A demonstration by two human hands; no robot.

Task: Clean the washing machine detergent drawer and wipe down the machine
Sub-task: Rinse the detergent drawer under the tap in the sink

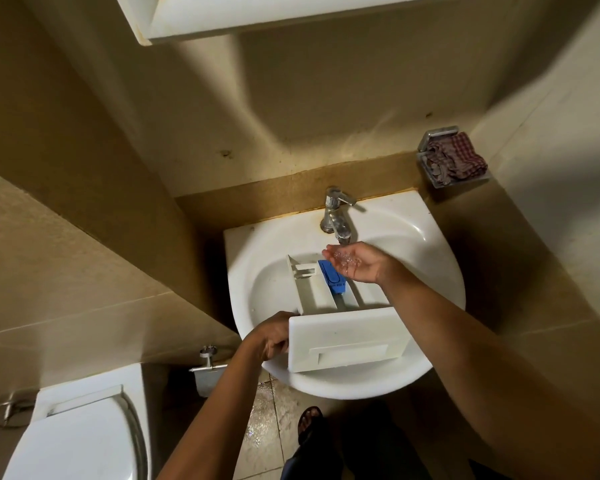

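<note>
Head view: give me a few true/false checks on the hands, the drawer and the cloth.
1. The left hand grips the left edge of the detergent drawer. True.
2. The right hand holds a sponge. False: it is cupped palm up under the faucet, with water in it.
3. The detergent drawer is over the sink. True.
4. The drawer's insert is red. False: it is blue.
5. The checked cloth lies in the sink. False: it sits in a metal holder on the wall to the right.
</note>
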